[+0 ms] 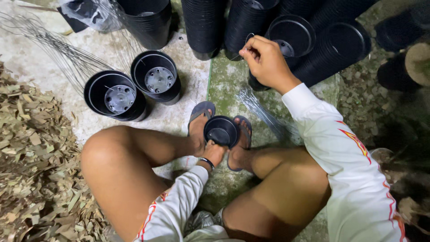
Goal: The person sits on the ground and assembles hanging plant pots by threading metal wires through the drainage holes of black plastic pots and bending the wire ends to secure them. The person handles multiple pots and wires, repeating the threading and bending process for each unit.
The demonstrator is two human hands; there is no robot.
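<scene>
At the far left lies a heap of dry leaf chips, and beside it a fan of thin wires spreads over the concrete. Two short stacks of black pots stand mouth-up next to them. In the middle, the left hand grips the near rim of a small black pot wedged between the sandalled feet, mouth upward, its axis roughly vertical. It looks light, thin-walled and somewhat springy; the rim is probably the firmest place to hold. To the right, the right hand pinches a fine wire, fingers closed tight, above a loose bundle of wires. The wire seems stiff yet bendable.
</scene>
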